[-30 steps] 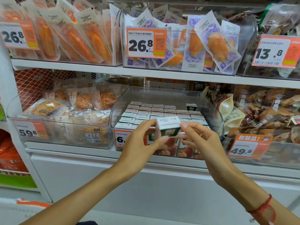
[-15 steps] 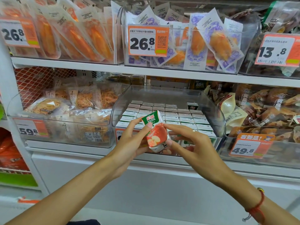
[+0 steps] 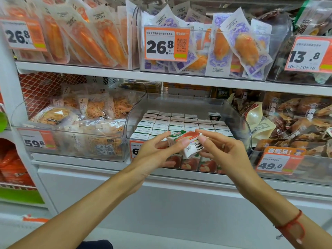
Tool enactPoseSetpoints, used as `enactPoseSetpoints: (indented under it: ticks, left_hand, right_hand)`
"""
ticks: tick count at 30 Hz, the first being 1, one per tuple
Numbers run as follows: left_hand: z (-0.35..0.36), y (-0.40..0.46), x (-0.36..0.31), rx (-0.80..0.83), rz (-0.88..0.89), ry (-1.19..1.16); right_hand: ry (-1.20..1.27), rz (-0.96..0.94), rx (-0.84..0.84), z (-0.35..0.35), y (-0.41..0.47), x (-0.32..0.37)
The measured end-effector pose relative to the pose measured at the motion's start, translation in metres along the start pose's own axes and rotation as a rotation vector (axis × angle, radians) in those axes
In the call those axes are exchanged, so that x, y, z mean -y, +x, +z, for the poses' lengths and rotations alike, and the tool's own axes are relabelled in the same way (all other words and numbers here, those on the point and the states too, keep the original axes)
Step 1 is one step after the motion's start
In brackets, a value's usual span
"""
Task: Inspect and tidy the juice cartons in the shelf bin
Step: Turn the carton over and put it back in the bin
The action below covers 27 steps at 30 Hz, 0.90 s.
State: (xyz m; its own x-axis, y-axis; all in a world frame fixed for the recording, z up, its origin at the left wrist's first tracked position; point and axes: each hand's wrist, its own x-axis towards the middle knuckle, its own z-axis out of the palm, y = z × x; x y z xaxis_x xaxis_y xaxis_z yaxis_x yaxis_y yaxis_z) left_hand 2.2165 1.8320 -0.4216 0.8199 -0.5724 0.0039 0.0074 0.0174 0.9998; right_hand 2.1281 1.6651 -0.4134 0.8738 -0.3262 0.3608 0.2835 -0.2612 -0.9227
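A small juice carton [image 3: 188, 143] with a red apple picture is tipped on its side in front of the clear shelf bin [image 3: 239, 123]. My left hand [image 3: 156, 153] grips its left end and my right hand [image 3: 222, 151] pinches its right end, so both hold it just above the bin's front edge. Inside the bin, several rows of cartons [image 3: 179, 123] stand upright with white tops showing. One dark carton [image 3: 214, 116] stands alone at the back right. My hands hide part of the front row.
A bin of snack packets [image 3: 75, 130] sits to the left, and a bin of brown packets [image 3: 296, 126] to the right. The upper shelf [image 3: 161, 76] overhangs with hanging packets and price tags. A white panel lies below the bin.
The carton was held upright with its white top facing me, then tilted to show the apple face, and now lies rolled on its side. Both hands stayed on it, lower than before.
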Motion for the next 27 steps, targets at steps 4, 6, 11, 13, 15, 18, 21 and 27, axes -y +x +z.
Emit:
enactPoseSetpoints:
  ticks: [4,6,11,13,15,18,21,27]
  left_hand:
    - [0.001,0.0,0.002,0.03,-0.086,0.037]
    - [0.002,0.0,0.006,0.053,-0.167,0.024]
    - [0.008,-0.001,0.014,0.063,-0.24,-0.067]
    - [0.01,-0.001,0.011,0.062,-0.232,-0.077]
    - [0.01,-0.001,0.01,0.066,-0.214,-0.076]
    - [0.011,-0.001,0.006,0.068,-0.133,-0.057]
    - [0.018,-0.001,-0.001,-0.067,0.06,-0.066]
    - [0.014,-0.003,0.002,-0.104,0.473,0.108]
  right_hand:
    - [0.024,0.162,-0.063,0.003,0.001,0.001]
    - [0.047,0.246,-0.069,0.006,0.002,0.0]
    - [0.05,0.366,-0.066,0.008,0.005,0.0]
    - [0.033,0.376,-0.064,0.008,0.006,0.0]
    - [0.01,0.377,-0.058,0.008,0.007,0.0]
    - [0.041,0.395,-0.027,0.005,0.006,0.001]
    - [0.182,0.463,0.099,0.002,0.006,0.004]
    - [0.254,0.358,0.193,0.003,0.003,0.002]
